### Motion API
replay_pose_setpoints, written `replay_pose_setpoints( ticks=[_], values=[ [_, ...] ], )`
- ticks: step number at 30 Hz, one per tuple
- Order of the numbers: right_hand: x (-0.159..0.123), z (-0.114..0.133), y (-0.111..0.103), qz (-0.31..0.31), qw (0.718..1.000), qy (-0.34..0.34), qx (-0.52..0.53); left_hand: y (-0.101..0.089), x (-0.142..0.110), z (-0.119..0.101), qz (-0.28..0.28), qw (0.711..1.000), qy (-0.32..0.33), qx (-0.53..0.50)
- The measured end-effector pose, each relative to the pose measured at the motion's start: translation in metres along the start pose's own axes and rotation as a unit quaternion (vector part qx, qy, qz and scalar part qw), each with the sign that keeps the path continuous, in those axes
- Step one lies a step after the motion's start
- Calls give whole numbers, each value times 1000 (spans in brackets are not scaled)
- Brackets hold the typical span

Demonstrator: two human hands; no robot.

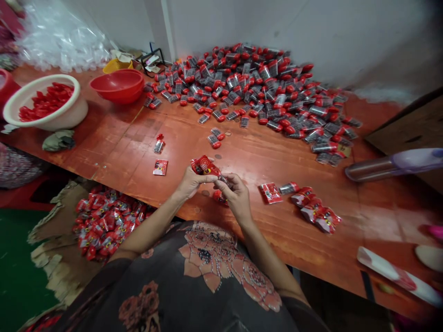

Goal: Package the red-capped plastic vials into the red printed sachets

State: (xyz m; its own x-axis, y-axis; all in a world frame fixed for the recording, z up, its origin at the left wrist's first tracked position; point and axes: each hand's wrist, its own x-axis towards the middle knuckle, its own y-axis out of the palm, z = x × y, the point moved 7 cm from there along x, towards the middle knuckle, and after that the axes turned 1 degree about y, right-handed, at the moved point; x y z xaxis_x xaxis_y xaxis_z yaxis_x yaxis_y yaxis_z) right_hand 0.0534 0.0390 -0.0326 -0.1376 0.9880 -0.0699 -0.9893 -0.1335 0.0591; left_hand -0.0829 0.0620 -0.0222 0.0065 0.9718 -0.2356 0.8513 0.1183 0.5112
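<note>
Both hands meet over the near edge of the red-brown surface [138, 138]. Left hand [189, 180] has fingers closed on a red printed sleeve [205, 166], held up just above the surface; right hand [236, 196] pinches the sleeve's right end, where a small clear bit sticks out, fingers narrow. Whether a tube is inside the sleeve, cannot tell. One loose red label [160, 167] lies flat to the left, one small capped tube [159, 145] just beyond it. Right of the hands: a flat red label [270, 192], then a short row of wrapped pieces [315, 211]. Far side of the surface holds a big heap of red-capped tubes [256, 87] against the wall. Far left: white bowl [65, 117] with red caps, red bowl [119, 85] beside it. Below the surface edge on the left, a cardboard box [51, 226] with red wrapped items. Purple-ended cylinder [394, 165] lies at right.
</note>
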Motion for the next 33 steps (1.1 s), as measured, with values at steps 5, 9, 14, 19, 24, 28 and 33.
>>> replay_pose_setpoints(
  ticks=[5, 9, 14, 19, 24, 28, 33],
  values=[
    [1, 3, -6, -19, 1000, -11, -15, 1, -1, -5, -41, 999, 21, -12],
    [1, 4, -6, -4, 994, -59, -97, -1, -3, -6, -71, 997, 38, 3],
    [-3, -3, -4, -12, 996, -55, -73, 0, -7, -11, -74, 990, 77, 97],
    [-8, -1, -3, -36, 991, -77, -106, 2, -11, 1, -87, 989, 65, 104],
    [-4, -5, -7, -36, 999, -21, -19, 0, -10, 12, -82, 995, 31, 55],
    [-2, -10, -6, 44, 996, 43, 65, -4, -7, 8, -67, 996, 39, 34],
    [2, -17, -14, 13, 997, 55, 58, 1, -10, 27, -27, 998, -20, 51]
  ],
)
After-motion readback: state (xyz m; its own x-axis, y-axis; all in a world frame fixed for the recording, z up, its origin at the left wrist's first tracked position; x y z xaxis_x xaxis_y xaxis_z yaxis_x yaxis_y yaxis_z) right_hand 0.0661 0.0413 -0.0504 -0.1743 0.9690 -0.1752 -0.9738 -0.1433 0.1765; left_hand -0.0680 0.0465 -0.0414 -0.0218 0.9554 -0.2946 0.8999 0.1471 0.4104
